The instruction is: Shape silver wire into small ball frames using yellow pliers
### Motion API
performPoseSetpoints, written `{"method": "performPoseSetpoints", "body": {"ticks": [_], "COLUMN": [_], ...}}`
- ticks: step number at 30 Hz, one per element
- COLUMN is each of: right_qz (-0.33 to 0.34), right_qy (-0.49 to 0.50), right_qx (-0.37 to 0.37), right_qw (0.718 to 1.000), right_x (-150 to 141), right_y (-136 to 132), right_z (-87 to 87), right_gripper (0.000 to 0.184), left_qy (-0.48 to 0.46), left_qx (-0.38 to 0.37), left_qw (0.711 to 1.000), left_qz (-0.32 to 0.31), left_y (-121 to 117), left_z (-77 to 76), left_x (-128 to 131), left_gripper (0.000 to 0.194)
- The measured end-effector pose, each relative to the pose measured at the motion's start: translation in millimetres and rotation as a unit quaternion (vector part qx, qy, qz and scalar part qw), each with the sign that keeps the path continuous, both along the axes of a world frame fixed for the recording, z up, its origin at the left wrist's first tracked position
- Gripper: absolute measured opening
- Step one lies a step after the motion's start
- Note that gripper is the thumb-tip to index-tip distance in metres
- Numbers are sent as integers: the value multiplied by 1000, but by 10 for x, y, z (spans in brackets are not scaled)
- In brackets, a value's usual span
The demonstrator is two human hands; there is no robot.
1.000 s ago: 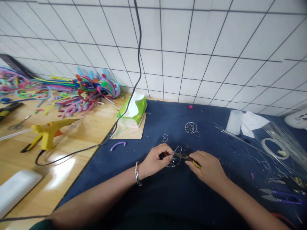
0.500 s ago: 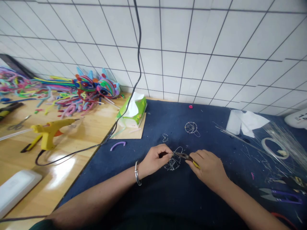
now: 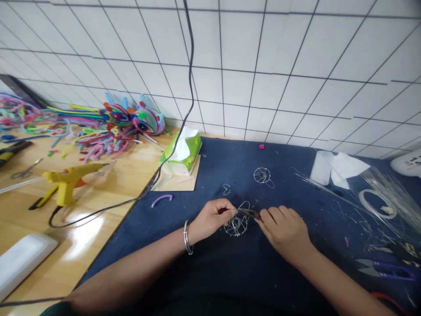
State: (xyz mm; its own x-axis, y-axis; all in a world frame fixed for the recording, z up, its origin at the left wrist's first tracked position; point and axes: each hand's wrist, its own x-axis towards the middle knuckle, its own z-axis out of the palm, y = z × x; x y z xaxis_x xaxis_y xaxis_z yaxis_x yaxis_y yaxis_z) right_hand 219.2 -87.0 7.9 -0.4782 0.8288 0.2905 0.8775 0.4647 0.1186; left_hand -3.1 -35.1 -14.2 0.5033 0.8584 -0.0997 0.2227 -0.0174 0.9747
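A round wire frame (image 3: pixel 236 226) with a looped wire on top hangs or rests low over the blue cloth. My left hand (image 3: pixel 212 219) is closed, pinching the wire by its upper edge between thumb and fingertips. Wrapped around a pair of pliers (image 3: pixel 250 213), my right hand (image 3: pixel 285 230) covers most of the handles. The pliers' jaws meet the wire just right of my left fingertips; whether they are clamped is too small to tell. Beyond my hands lie a small bent wire piece (image 3: pixel 226 189) and another round wire frame (image 3: pixel 262 175).
To the left are a yellow glue gun (image 3: pixel 67 180), scissors (image 3: pixel 26 169) and a tissue pack (image 3: pixel 183 151). A black cable (image 3: pixel 191 66) crosses the scene. At right lie straight wires (image 3: pixel 391 197), a wire coil (image 3: pixel 377 203) and purple snips (image 3: pixel 386 268). A tiled wall stands behind.
My right hand has rolled slightly, hiding more of the pliers' yellow handle. The round wire frame has shifted a little and shows more clearly. My left hand has barely moved.
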Motion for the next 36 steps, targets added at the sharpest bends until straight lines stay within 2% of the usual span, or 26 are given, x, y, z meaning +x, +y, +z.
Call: {"method": "performPoseSetpoints", "body": {"ticks": [5,8,16,24,36], "right_qz": [-4,-8,7,-16,15], "right_qy": [27,28,2,37,-12], "right_qx": [-17,-37,-2,-43,-47], "right_qw": [999,999,1000,998,999], "right_x": [-6,-13,-14,91,66], "right_y": [-9,-27,-32,49,42], "right_z": [63,94,111,162,198], "right_gripper": [17,16,18,18,17], "left_qy": [59,67,75,55,43], "left_qx": [174,218,193,182,192], "left_qw": [983,973,977,981,978], "left_qz": [-10,-24,-48,-25,-72], "left_y": [12,10,8,47,55], "left_z": [42,29,35,57,38], "left_x": [2,5,-7,-31,-25], "left_gripper": [14,10,11,14,13]}}
